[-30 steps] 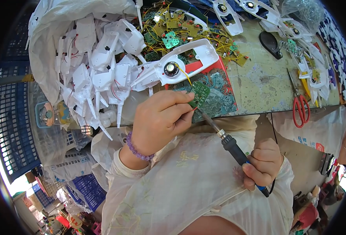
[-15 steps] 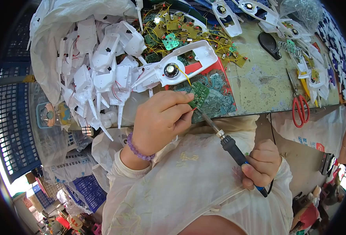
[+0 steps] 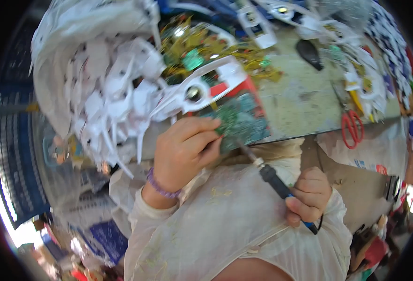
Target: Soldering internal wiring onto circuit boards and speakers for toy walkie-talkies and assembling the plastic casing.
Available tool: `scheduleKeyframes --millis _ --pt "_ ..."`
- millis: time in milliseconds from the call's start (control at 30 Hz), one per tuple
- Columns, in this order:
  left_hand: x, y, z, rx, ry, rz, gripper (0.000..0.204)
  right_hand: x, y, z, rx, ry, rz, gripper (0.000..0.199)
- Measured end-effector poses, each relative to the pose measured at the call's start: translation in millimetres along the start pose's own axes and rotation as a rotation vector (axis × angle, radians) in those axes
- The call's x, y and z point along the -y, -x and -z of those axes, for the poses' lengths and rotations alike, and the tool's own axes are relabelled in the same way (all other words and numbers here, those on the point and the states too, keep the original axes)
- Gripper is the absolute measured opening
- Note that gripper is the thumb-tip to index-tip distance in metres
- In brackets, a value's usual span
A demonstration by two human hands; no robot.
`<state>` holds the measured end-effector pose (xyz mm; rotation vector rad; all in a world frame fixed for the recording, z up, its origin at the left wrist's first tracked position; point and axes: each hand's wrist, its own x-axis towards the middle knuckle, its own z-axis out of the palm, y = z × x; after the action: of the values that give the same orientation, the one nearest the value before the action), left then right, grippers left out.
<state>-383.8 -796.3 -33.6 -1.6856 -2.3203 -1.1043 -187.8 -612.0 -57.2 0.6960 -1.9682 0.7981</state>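
Observation:
My left hand [image 3: 185, 146], with a purple bead bracelet at the wrist, pinches a small green circuit board [image 3: 227, 118] by its edge. In my right hand [image 3: 309, 195] is a soldering iron [image 3: 274, 180], gripped by its black and blue handle. Its metal tip points up and left and ends just below the board; blur hides whether they touch. Right behind the board lies a white plastic housing [image 3: 225, 77] with a round speaker [image 3: 193, 93] in it. Under both is a red-edged pad [image 3: 258, 100] with a worn grey-green surface.
White plastic housings [image 3: 117, 100] pile up at the left in a white bag [image 3: 94, 23]. Wired circuit boards [image 3: 215, 44] heap at the back. Red-handled scissors [image 3: 352, 129] hang over the table's front edge at the right, near a black oval part [image 3: 309, 54].
The whole view has shifted slightly and blurred, with the table's things appearing a little further left. Both hands keep their holds on the circuit board and soldering iron.

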Motion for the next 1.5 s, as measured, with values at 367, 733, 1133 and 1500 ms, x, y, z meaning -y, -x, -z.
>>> scheduleKeyframes --millis 367,733,1133,1500 --pt "-9 -1 -2 0.045 -0.030 0.080 0.014 -7 9 13 -0.250 0.233 -0.364 0.035" --pt "-9 -2 1 0.031 0.020 0.028 0.011 -40 -12 -37 -0.085 0.084 -0.442 0.051" --pt "1 8 5 0.036 0.078 0.038 0.011 -45 -26 -60 0.145 0.127 -0.355 0.053" --pt "-6 31 1 -0.151 0.089 0.303 0.021 -49 -27 -63 0.097 0.105 -0.358 0.058"
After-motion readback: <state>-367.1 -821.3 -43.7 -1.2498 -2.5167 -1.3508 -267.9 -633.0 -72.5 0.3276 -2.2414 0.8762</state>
